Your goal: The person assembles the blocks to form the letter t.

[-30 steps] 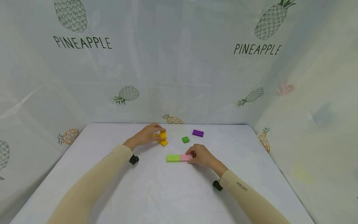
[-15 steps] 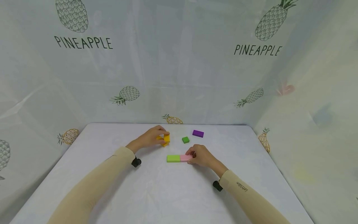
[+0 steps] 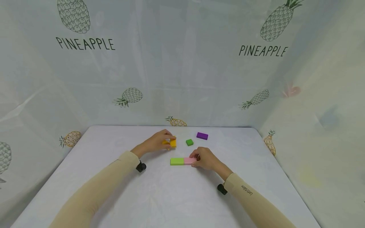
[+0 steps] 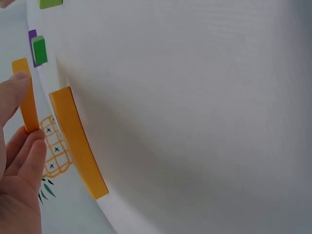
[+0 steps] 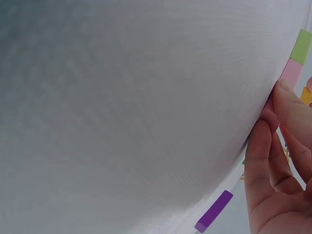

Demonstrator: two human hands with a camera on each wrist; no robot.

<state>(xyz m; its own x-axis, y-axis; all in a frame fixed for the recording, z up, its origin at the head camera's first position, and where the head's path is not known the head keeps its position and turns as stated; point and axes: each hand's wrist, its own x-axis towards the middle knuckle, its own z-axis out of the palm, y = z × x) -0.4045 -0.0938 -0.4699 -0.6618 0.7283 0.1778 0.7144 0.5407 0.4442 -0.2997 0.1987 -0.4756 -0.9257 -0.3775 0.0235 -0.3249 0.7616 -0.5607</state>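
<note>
My left hand pinches a flat orange-yellow block between thumb and fingers. In the left wrist view, a longer orange-yellow block lies on the table beyond it; the hand partly hides this block in the head view. My right hand grips the right end of a pink block, its thumb along the near side. The pink block lies flat, end to end with a light green block. The fingers cover the pink block's right end.
A small green block lies behind the pink one, and a purple block farther back to its right. The white tabletop ends at a wall of pineapple-print cloth.
My left hand has moved a little right and toward me, carrying the orange-yellow block off the other one. My right hand stays where it was on the pink block.
</note>
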